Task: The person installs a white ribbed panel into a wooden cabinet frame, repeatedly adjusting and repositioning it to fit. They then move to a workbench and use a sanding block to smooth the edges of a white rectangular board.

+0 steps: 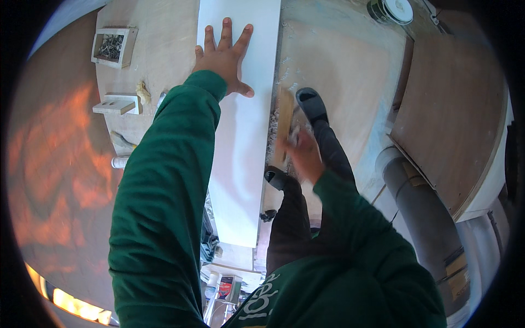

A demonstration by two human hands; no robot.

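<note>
A long white board (238, 164) runs from the top of the view down toward my body. My left hand (221, 57) lies flat on its upper part, fingers spread and thumb out to the right. Beside the board's right edge is my right hand (303, 152), smeared by motion. Its fingers close on a long, pale wooden block (285, 123), also blurred, held upright in the view along that edge. Which face of the block meets the board, if any, I cannot tell.
On the bench to the left are a wooden box of screws or nails (112, 47), a white bracket-like piece (117, 104), a brush (121, 140) and a small white roll (119, 162). White shavings or dust lie near my feet. A bucket (397, 11) stands far right, a dark tube (410, 186) nearer.
</note>
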